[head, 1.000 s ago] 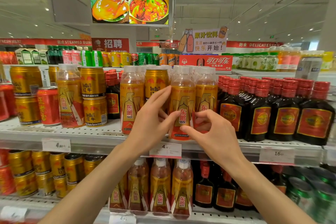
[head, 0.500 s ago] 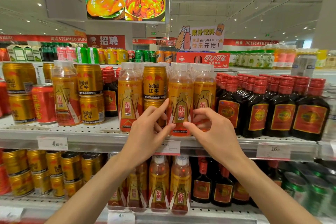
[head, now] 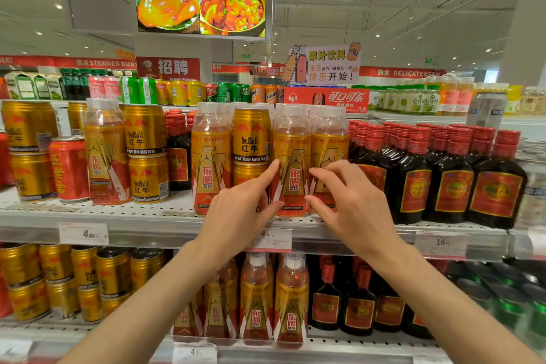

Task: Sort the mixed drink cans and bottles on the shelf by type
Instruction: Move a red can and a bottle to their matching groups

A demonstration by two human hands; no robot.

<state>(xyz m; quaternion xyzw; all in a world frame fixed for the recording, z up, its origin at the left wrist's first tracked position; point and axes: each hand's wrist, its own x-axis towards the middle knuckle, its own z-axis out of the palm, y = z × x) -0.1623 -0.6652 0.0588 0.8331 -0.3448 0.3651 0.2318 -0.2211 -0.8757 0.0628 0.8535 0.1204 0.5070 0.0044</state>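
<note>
Supermarket shelf [head: 147, 217] packed with drinks: left hand [head: 236, 213] and right hand [head: 351, 207] both sit on one orange bottle [head: 292, 168], fingers loosely spread, not really gripping.

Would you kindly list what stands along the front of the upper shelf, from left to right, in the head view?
Stacked gold cans → red can → orange bottle → Red Bull stack → second orange bottle → second Red Bull stack → bottle between the hands → dark bottles.

I see my left hand [head: 236, 213] and right hand [head: 351, 204] bare, both forearms uncovered to the frame's edge, no sleeves reaching them.
</note>
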